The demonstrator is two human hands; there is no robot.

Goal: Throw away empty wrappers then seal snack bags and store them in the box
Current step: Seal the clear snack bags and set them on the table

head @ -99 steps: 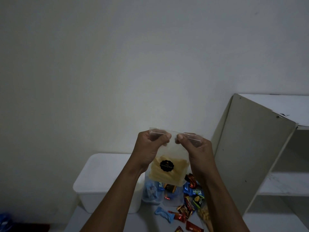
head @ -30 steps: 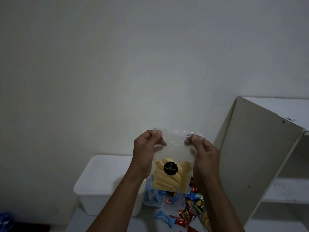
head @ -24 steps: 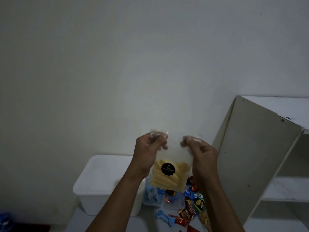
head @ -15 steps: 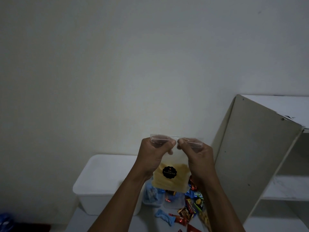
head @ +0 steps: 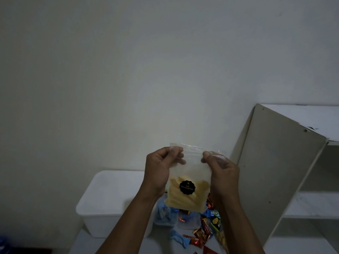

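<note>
A clear zip bag of yellow snack sticks [head: 187, 195] with a round black label hangs upright in front of me, above the table. My left hand [head: 161, 169] pinches the bag's top strip at its left end, and my right hand [head: 220, 169] pinches it at the right end, the thumbs a short way apart. A white lidded box [head: 110, 202] stands on the table below and to the left. Whether the zip strip is closed cannot be told.
Below the bag, several small red, blue and green snack wrappers [head: 201, 233] lie on the table beside a clear tub [head: 165, 215]. A white shelf unit [head: 278, 173] stands at the right. The plain wall fills the background.
My thumbs, which met at the middle of the bag's top half a second ago, have slid apart to the two ends. The bag has stayed up in front of me.
</note>
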